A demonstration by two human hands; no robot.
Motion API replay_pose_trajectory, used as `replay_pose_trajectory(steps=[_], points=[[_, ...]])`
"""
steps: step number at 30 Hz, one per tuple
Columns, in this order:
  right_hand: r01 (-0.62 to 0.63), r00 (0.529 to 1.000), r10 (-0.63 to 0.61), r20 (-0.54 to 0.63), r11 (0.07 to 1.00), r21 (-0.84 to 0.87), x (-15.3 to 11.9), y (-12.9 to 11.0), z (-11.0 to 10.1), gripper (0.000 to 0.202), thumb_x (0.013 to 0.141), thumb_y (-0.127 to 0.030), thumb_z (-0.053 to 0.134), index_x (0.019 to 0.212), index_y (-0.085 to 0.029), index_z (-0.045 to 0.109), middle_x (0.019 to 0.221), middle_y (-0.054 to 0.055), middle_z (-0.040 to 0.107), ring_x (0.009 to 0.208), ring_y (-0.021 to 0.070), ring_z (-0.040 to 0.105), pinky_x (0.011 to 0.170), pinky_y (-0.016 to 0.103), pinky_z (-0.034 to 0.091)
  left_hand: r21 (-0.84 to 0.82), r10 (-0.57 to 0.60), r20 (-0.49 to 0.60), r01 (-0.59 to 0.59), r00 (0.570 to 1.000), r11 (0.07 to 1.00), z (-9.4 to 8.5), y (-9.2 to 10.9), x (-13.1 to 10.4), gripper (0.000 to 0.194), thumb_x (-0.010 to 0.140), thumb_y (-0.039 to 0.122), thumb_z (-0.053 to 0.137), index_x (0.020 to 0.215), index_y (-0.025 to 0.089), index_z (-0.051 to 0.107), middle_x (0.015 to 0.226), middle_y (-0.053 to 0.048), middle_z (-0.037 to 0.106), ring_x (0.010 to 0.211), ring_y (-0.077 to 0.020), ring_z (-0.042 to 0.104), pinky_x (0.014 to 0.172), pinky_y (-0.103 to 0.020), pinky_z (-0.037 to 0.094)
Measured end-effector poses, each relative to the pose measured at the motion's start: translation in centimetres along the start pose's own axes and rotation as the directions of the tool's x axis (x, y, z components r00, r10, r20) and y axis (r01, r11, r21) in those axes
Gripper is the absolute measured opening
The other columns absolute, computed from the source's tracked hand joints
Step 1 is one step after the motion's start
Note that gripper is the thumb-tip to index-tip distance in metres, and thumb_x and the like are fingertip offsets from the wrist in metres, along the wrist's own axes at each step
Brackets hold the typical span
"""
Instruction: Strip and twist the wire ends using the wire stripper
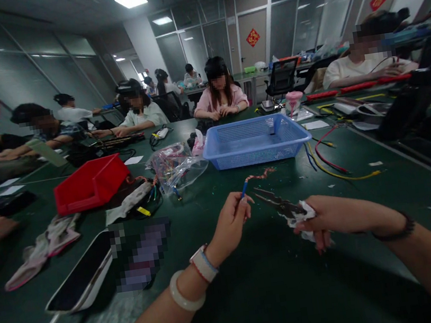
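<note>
Between its fingertips my left hand pinches a blue wire, whose bare, twisted copper strands point up and to the right. To the right, my right hand is wrapped round the handles of metal pliers, which have white tissue around them. The jaws look slightly parted and point up and left, just right of the left fingertips, apart from the wire. Small bits lie on the dark green table near the copper strands.
A blue basket stands beyond my hands, with yellow and red wires at its right. Leftward are a plastic bag of wires, a red bin, gloves and a white-edged device. People sit around the table.
</note>
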State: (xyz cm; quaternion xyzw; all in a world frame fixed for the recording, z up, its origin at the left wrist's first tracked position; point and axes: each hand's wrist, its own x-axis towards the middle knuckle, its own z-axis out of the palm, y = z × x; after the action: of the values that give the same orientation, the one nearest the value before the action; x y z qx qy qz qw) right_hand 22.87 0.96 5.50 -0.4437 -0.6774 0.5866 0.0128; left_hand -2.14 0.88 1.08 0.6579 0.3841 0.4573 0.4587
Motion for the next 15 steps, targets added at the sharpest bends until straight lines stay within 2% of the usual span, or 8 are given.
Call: replay_pose_trajectory(steps=[4,7,10,13,15], points=[[0.04,0.993,-0.052,-0.103,0.992,-0.121,-0.8,0.0,-0.7,0.038,0.085,-0.051,0.054,0.099,-0.015,0.053,0.079,0.006,0.068,0.065,0.0173,0.068,0.057,0.027,0.054,0.039,-0.003,-0.006,0.004,1.0,0.999,-0.2,0.0,0.2,0.022,0.097,0.036,0.038,0.1,0.018,0.051,0.07,0.003,0.046,0.063,-0.0107,0.044,0.061,-0.023,0.037],[0.149,0.955,-0.205,-0.214,0.956,-0.251,-1.5,-0.5,-1.4,0.038,0.088,-0.05,0.049,0.102,-0.015,0.054,0.081,0.006,0.067,0.069,0.0175,0.067,0.062,0.028,0.053,0.131,-0.044,0.057,0.036,0.997,0.991,-0.3,0.1,0.1,0.023,0.097,0.034,0.039,0.101,0.018,0.055,0.072,0.002,0.05,0.066,-0.0116,0.047,0.064,-0.024,0.038],[0.223,0.845,-0.379,-0.378,0.891,-0.395,-1.5,-0.6,-2.2,0.034,0.09,-0.045,0.045,0.107,-0.017,0.054,0.091,0.008,0.067,0.075,0.0181,0.066,0.07,0.03,0.051,0.196,-0.095,0.122,0.07,0.988,0.978,-0.2,0.2,0.0,0.025,0.096,0.034,0.039,0.103,0.017,0.057,0.072,0.002,0.052,0.064,-0.0117,0.047,0.062,-0.024,0.037],[0.176,0.685,-0.494,-0.536,0.826,-0.536,-0.4,-0.1,-2.7,0.031,0.09,-0.036,0.046,0.114,-0.018,0.053,0.102,0.011,0.066,0.086,0.0216,0.064,0.078,0.034,0.05,0.216,-0.114,0.156,0.079,0.981,0.973,-0.1,0.1,0.0,0.029,0.096,0.036,0.039,0.104,0.018,0.06,0.068,0.003,0.048,0.063,-0.0118,0.046,0.061,-0.024,0.037],[0.109,0.576,-0.567,-0.589,0.767,-0.632,0.5,0.6,-2.7,0.035,0.085,-0.025,0.05,0.119,-0.019,0.052,0.113,0.012,0.062,0.1,0.0248,0.061,0.086,0.038,0.048,0.207,-0.115,0.155,0.082,0.981,0.975,-0.1,0.1,0.0,0.03,0.096,0.038,0.04,0.104,0.018,0.061,0.068,0.003,0.046,0.064,-0.012,0.046,0.062,-0.024,0.037]])
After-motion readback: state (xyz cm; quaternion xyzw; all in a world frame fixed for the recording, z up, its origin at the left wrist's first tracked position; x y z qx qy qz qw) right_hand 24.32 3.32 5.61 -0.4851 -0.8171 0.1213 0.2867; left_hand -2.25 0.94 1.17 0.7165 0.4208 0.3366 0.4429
